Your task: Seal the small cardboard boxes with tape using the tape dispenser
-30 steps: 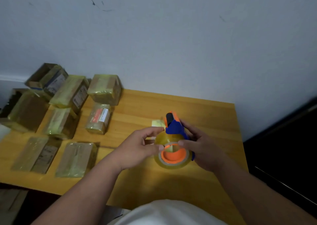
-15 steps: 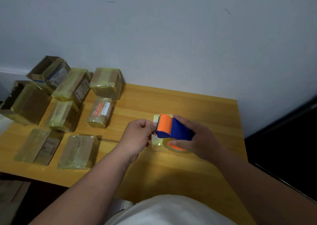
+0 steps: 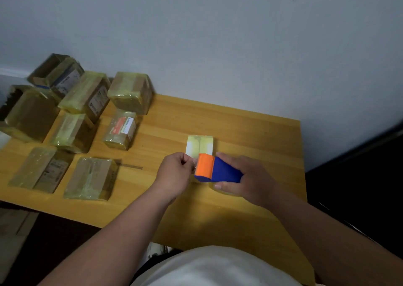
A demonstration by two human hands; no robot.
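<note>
My right hand point(image 3: 246, 176) grips the blue and orange tape dispenser point(image 3: 214, 170) just above the wooden table point(image 3: 250, 133), its orange end pointing left. My left hand point(image 3: 175, 172) is curled beside that orange end, its fingertips pinching what looks like the free end of the clear tape. A small pale box point(image 3: 199, 145) wrapped in yellowish tape lies on the table just beyond both hands. The tape roll is mostly hidden under the dispenser and my right hand.
Several taped cardboard boxes point(image 3: 89, 177) lie in rows on the table's left half, reaching back to the grey wall. The table's right edge point(image 3: 302, 155) drops to a dark floor. My white shirt fills the bottom of the view.
The dispenser has turned from roll-up to lying flat with the orange end leftward. My left hand has closed at that end. The view has shifted, uncovering the small pale box.
</note>
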